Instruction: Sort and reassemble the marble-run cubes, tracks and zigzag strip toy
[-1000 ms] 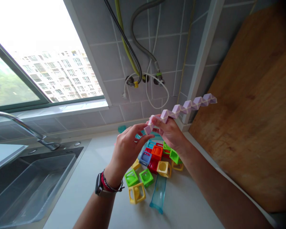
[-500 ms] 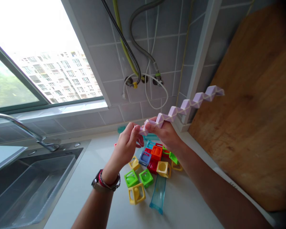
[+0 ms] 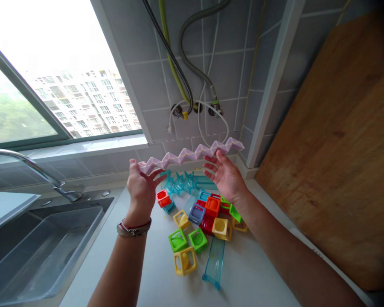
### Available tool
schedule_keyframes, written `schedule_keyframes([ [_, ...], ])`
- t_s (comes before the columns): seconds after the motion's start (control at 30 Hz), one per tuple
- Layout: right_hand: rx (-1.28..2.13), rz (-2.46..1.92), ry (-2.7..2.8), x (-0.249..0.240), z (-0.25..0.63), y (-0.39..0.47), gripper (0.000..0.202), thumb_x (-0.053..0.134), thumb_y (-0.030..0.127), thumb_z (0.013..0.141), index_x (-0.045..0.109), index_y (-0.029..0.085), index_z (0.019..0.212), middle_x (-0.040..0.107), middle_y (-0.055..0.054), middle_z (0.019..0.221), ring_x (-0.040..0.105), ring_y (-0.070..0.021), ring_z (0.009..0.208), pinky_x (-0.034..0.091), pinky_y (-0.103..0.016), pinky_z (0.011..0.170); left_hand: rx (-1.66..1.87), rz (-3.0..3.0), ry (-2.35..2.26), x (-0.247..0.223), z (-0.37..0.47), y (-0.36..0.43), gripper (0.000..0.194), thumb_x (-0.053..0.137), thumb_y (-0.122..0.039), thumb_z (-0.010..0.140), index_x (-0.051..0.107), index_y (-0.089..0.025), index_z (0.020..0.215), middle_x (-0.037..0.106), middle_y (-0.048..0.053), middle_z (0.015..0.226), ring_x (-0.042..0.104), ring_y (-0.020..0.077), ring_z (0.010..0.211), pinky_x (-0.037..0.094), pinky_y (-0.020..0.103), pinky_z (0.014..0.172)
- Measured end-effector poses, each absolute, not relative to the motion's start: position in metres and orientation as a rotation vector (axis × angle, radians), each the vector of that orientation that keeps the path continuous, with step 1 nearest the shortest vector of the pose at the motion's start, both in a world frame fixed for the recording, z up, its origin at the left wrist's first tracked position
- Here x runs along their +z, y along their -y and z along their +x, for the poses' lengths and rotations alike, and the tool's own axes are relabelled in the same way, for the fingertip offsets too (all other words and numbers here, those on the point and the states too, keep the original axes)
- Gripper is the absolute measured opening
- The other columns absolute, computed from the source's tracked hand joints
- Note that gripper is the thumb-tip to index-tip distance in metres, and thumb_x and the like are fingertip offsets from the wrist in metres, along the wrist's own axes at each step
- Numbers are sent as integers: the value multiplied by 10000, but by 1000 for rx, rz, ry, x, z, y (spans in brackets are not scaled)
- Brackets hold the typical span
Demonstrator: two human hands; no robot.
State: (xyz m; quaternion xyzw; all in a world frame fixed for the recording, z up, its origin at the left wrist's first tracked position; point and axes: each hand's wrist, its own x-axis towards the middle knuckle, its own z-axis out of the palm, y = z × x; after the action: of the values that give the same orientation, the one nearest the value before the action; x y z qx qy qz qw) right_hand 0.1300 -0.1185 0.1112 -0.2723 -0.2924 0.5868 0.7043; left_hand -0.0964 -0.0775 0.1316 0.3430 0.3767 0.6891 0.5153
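A long lilac snake puzzle (image 3: 184,156), folded in a regular zigzag, stretches across the middle above the counter, its right end slightly higher. My left hand (image 3: 141,187) is closed on its left end, thumb up and fingers reaching underneath. Close to the right end, my right hand (image 3: 228,179) has its fingers spread below the puzzle, and its thumb tip meets the lower edge. Under both hands lie several coloured toy cubes, among them an orange cube (image 3: 213,206), a green cube (image 3: 197,240) and a yellow cube (image 3: 184,261).
Clear blue track pieces (image 3: 181,183) lie at the back of the white counter (image 3: 243,273), and another blue chute (image 3: 214,262) lies in front. A sink (image 3: 51,256) with a faucet (image 3: 64,189) is at left. A wooden board (image 3: 333,162) leans at right. Hoses (image 3: 192,64) hang on the wall.
My hands have moved apart, the left one leftward. The snake puzzle has swung from a steep rightward slant to nearly level and shifted left. My right hand's fingers have spread from around its middle.
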Motion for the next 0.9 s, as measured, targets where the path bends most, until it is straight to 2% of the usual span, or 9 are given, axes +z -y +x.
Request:
schedule_keyframes([
  [0.17,1226,-657,572,111,148,109,457,775,613,719,661,285,1016,733,-1,996,680,-174,789,530,-271,598,1863,718,-867,135,-120,68,431,392,-649,938,451,-236,832,669,-7,776,729,192,751,587,357,713],
  [0.37,1148,-731,760,107,141,113,367,797,490,754,704,243,1009,728,4,951,591,-88,628,501,-199,538,1967,646,-721,141,-124,70,455,407,-674,934,489,-230,878,674,11,807,700,181,739,593,355,718],
  [0.5,1272,-805,1135,109,136,124,423,793,473,772,707,216,1097,712,6,823,610,-101,606,519,-211,541,2005,549,-600,150,-125,76,492,412,-685,923,541,-210,940,705,47,883,713,195,773,591,360,732],
  [0.63,1494,-844,1534,110,122,140,456,773,476,799,702,183,1142,749,-33,846,588,-98,522,473,-216,480,1863,605,-603,150,-118,81,479,440,-654,920,586,-199,952,715,52,855,724,203,778,585,366,759],
  [0.73,1528,-836,1629,107,107,151,513,794,447,792,672,201,1226,755,-46,959,665,-140,678,517,-229,573,1718,712,-639,144,-100,89,434,503,-623,902,582,-201,965,706,33,828,711,175,714,576,326,705],
  [0.8,1473,-852,1628,104,99,155,482,795,437,797,678,208,1205,743,-33,955,671,-148,722,517,-221,595,1605,770,-650,138,-82,96,456,506,-650,898,568,-207,990,696,20,821,688,157,663,564,301,646],
  [0.9,1386,-918,1535,102,95,155,425,749,469,835,679,207,1161,696,4,804,572,-101,539,435,-194,463,1484,876,-624,129,-55,111,459,557,-632,894,546,-206,1064,706,38,895,685,148,680,545,266,618],
])
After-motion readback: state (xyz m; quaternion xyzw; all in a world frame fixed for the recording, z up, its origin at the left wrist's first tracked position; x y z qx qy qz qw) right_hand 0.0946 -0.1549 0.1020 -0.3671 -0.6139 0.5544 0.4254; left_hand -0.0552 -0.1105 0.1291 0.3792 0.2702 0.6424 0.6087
